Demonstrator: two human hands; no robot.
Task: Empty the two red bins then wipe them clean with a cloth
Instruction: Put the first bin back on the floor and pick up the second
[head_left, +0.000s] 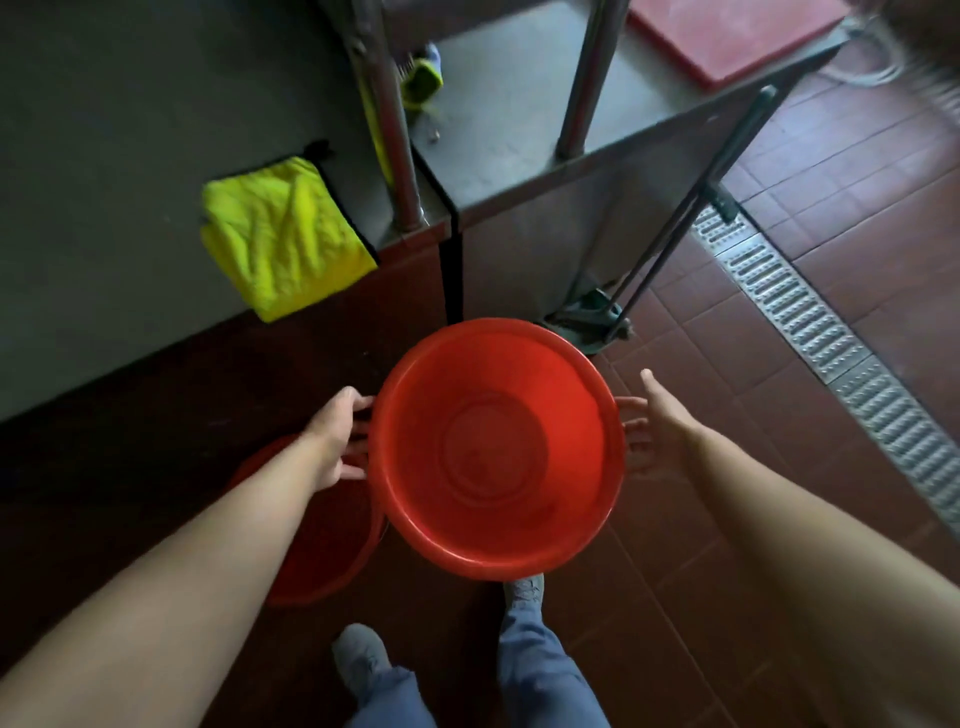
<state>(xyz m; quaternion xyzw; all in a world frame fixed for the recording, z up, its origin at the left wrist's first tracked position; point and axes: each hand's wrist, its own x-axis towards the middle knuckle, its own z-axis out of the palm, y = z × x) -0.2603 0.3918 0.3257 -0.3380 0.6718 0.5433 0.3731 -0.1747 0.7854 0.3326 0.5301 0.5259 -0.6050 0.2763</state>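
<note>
Red plastic bin (566, 467), left hand (335, 439) gripping rim, right hand (660, 431) perhaps touching

second bin (323, 564) (lower left) half hidden

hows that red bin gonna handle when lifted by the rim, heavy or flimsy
Probably light: the red bin looks empty and like thin plastic, and the left hand holds it up by the rim. Its glossy surface may be slippery, so a grip on one side could let it tilt. Round and wide, it seems unlikely to tip once set down.
</note>
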